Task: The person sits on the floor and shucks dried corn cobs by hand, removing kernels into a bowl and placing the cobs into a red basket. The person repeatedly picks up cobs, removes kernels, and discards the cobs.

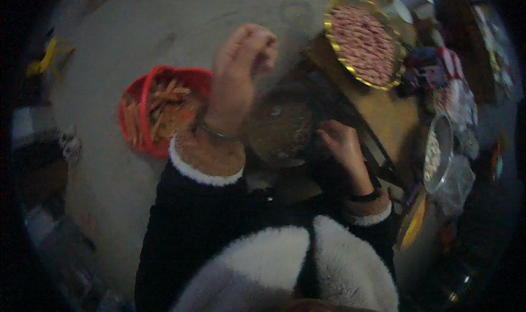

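My left hand (244, 57) is raised, its fingers curled, above and beside a red basket (144, 106) that holds orange-brown stick-like pieces (170, 110). Whether anything is between those fingers is blurred. My right hand (335, 137) is at the right rim of a dark round pan or bowl (281, 131) in front of me; its fingertips are bent and dim, so I cannot tell if they pinch something. The contents of the round vessel are dark and unclear.
On a low wooden table (384, 114) at the right stands a gold-rimmed tray of pinkish pieces (361, 45). Farther right are a clear bowl of whitish pieces (432, 158), plastic bags (456, 184) and a yellow brush-like thing (413, 225). Yellow objects (45, 59) lie at the far left.
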`<state>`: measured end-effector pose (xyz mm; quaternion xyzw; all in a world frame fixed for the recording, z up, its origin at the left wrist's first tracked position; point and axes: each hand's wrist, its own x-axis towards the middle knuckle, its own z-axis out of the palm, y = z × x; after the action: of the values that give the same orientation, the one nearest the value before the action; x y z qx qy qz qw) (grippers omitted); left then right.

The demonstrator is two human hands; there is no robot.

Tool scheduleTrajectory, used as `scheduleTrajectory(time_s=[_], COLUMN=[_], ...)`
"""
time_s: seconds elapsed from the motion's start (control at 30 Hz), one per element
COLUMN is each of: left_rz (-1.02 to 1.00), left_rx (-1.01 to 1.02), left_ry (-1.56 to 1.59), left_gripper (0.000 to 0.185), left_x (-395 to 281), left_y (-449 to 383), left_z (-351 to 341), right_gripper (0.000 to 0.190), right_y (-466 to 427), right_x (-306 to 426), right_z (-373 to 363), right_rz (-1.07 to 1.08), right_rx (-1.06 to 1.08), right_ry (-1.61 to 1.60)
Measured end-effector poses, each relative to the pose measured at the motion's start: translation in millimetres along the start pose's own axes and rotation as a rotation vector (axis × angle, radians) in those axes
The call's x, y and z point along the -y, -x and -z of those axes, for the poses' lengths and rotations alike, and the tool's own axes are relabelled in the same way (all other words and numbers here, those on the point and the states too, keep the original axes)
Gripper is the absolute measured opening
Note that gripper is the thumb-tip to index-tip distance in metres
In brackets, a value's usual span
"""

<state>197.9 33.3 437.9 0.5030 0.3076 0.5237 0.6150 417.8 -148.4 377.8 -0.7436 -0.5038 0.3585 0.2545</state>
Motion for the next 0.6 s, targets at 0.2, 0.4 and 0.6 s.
scheduleTrajectory(time_s=[0.2,0.4,0.6], left_rz=[0.056,0.781,1.263], left_rx=[0.187,0.464,0.567], left_ry=[-1.122,-1.367,-1.338], left_gripper=[0.016,0.018,0.020], left_x=[0,115,161], left_y=[50,117,205], left_z=[142,252,311], right_gripper=[0.019,0.020,0.025], right_y=[-22,-32,-43], right_x=[6,6,2], right_z=[-29,-47,-61], right_rz=[0.052,0.078,0.032], right_rx=[0.142,0.173,0.346], right_ry=[0.302,0.419,0.486])
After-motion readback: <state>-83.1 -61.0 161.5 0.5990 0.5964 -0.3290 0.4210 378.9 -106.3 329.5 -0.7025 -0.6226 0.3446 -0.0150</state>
